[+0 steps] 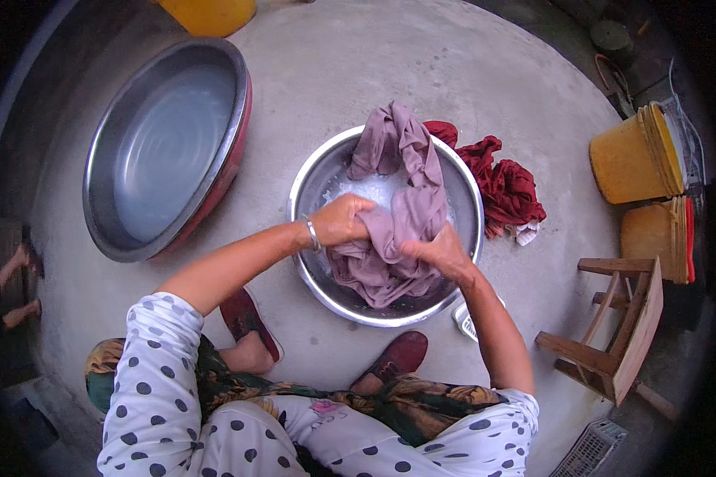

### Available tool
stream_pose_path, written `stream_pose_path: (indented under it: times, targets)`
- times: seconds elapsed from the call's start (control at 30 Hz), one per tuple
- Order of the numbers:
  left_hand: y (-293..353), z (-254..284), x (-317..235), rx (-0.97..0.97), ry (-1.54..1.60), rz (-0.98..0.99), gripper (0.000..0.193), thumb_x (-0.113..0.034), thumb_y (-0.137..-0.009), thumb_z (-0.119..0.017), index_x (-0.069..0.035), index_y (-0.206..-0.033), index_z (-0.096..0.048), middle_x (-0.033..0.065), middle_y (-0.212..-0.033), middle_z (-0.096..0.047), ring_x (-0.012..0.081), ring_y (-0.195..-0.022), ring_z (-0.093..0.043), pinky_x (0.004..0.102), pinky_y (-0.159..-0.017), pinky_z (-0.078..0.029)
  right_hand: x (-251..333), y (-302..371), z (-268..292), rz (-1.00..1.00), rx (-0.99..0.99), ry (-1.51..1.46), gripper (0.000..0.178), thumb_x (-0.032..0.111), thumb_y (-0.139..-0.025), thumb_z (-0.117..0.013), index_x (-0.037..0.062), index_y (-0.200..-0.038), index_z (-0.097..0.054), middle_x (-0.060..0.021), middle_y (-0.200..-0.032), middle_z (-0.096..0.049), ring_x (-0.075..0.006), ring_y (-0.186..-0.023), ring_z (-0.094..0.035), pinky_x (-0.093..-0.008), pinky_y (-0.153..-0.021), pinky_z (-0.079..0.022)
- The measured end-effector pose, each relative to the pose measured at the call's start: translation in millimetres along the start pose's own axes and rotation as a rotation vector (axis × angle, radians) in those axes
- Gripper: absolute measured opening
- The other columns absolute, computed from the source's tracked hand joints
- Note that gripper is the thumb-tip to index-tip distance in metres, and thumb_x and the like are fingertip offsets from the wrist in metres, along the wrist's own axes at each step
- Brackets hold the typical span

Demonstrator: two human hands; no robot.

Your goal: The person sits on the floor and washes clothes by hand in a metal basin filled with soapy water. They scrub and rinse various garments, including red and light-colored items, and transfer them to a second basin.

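A wet mauve cloth (pixel 410 215), perhaps a garment, lies bunched in a round metal basin (pixel 326 296). One end of it hangs over the far rim. My left hand (pixel 340 221), with a silver bracelet at the wrist, is closed on the cloth near the basin's middle. Further right, my right hand (pixel 444 250) grips the same cloth, thumb on top. Soapy water (pixel 366 189) with white suds shows behind the left hand. The cloth hides part of the fingers of both hands.
Dark red cloth (pixel 505 187) lies on the floor beside the basin. A large oval tub (pixel 175 143) stands at left. Yellow buckets (pixel 632 159) and a tipped wooden stool (pixel 612 334) are at right. A white plastic item (pixel 465 320) sits by my right forearm.
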State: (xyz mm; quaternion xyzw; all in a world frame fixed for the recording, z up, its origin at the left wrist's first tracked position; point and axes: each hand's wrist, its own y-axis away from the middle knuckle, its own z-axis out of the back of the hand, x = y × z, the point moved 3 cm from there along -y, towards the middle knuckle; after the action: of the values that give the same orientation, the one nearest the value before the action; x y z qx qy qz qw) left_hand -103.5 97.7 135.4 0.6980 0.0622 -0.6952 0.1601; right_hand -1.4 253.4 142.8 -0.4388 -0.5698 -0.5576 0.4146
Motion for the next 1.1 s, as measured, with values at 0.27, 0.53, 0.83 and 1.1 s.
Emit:
stream_pose_path:
  times: [0.27, 0.53, 0.83, 1.1]
  targets:
    - [-12.8, 15.5, -71.9, 0.135, -0.516, -0.255, 0.047, -0.02, -0.055, -0.072, -0.005, -0.097, -0.056, 0.0104, -0.098, -0.057, 0.0224, -0.089, -0.054, 0.0324, -0.075, -0.042, 37.6, 33.2, -29.3, -0.096, 0.081, 0.242, 0.098, 0.027, -0.046, -0.083, -0.0007, -0.127, -0.035, -0.0117, -0.122, -0.047, -0.0204, -0.111, -0.046, -0.0318, -0.098, -0.033]
    - [-0.3, 0.7, -71.2, 0.333, -0.523, -0.45, 0.11, -0.049, -0.045, -0.081, -0.019, -0.136, -0.026, 0.0172, -0.135, -0.029, 0.0376, -0.132, -0.011, 0.0466, -0.107, -0.014, 98.4, 56.9, -20.4, 0.251, 0.271, 0.259, 0.095, 0.028, -0.043, -0.08, -0.0004, -0.124, -0.038, -0.0134, -0.118, -0.051, -0.0216, -0.11, -0.049, -0.0333, -0.096, -0.036]
    - [-1.8, 23.3, -109.7, -0.143, 0.669, -0.309, 0.058, -0.01, -0.071, -0.054, -0.003, -0.126, -0.038, 0.0102, -0.122, -0.047, 0.0206, -0.113, -0.046, 0.0345, -0.099, -0.034, 108.6, 44.9, 30.9, 0.091, -0.063, 0.312, 0.093, 0.026, -0.049, -0.081, -0.0019, -0.127, -0.037, -0.0164, -0.124, -0.047, -0.0246, -0.114, -0.046, -0.0363, -0.099, -0.033]
    - [-15.0, -21.0, -135.7, -0.155, 0.476, -0.332, 0.053, -0.005, -0.074, -0.049, -0.004, -0.125, -0.035, 0.0057, -0.107, -0.05, 0.0145, -0.101, -0.05, 0.0271, -0.091, -0.037, 99.2, 13.6, -22.8, 0.449, -0.423, 0.218, 0.115, 0.022, -0.044, -0.088, 0.0033, -0.135, -0.02, -0.0101, -0.123, -0.042, -0.0207, -0.112, -0.044, -0.0329, -0.096, -0.034]
